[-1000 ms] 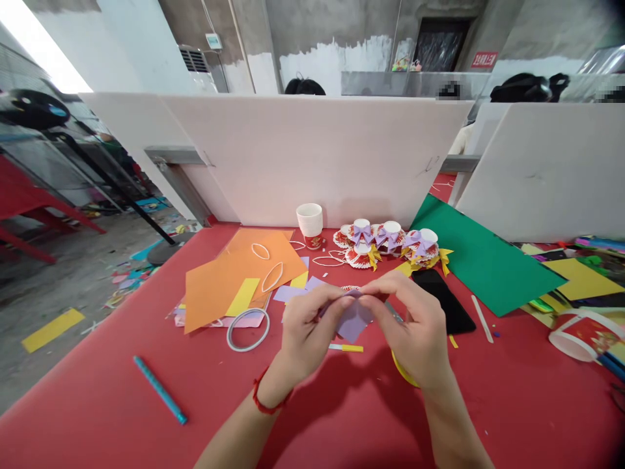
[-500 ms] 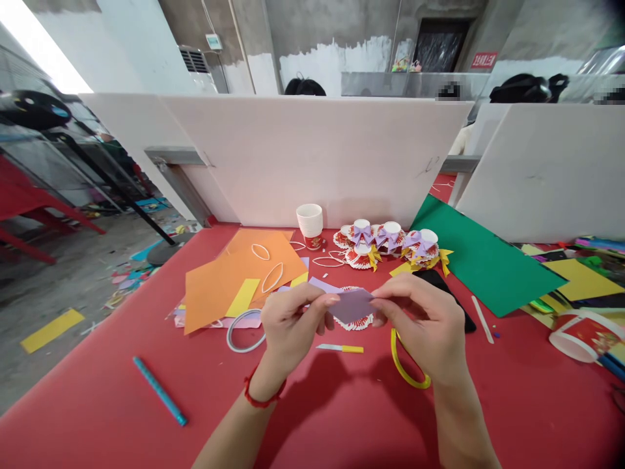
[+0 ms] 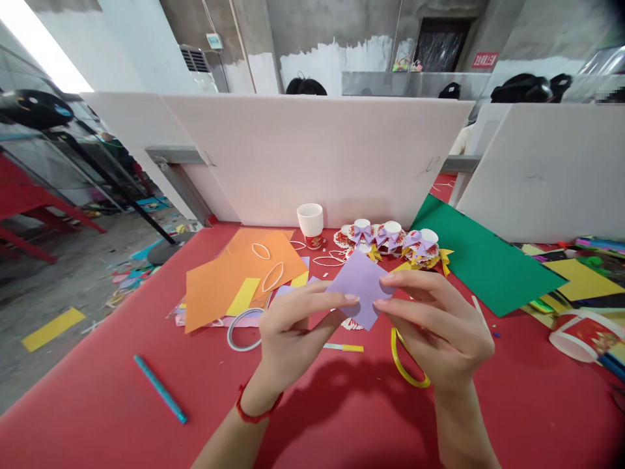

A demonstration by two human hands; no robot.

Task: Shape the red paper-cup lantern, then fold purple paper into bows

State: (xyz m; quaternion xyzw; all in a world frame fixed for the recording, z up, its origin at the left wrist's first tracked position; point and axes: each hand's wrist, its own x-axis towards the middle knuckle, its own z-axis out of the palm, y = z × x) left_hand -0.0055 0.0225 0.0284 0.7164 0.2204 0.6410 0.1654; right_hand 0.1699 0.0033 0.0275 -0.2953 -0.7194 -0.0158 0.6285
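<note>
A small purple paper square (image 3: 362,283) is held up with its corners pointing up and down. My left hand (image 3: 297,326) pinches its left side between thumb and fingers. On the opposite side, my right hand (image 3: 439,326) grips the right corner with thumb and index finger. Behind the paper, a red-and-white pleated piece (image 3: 352,324) on the table is mostly hidden. Below it lies a small knife with a yellow handle (image 3: 352,348), its blade partly covered by my left hand. A yellow tape ring (image 3: 408,369) lies beneath my right hand.
Stacked paper cups (image 3: 311,225) and several bow-trimmed cup crafts (image 3: 390,236) stand by the white partition (image 3: 303,156). Orange sheets (image 3: 215,286), a white tape ring (image 3: 239,332) and a blue pen (image 3: 160,389) lie left; a green sheet (image 3: 493,260) and tipped cup (image 3: 576,335) lie right.
The purple paper has turned from a tilted, foreshortened position to face me as a diamond. My hands have shifted their hold, the right moving slightly right.
</note>
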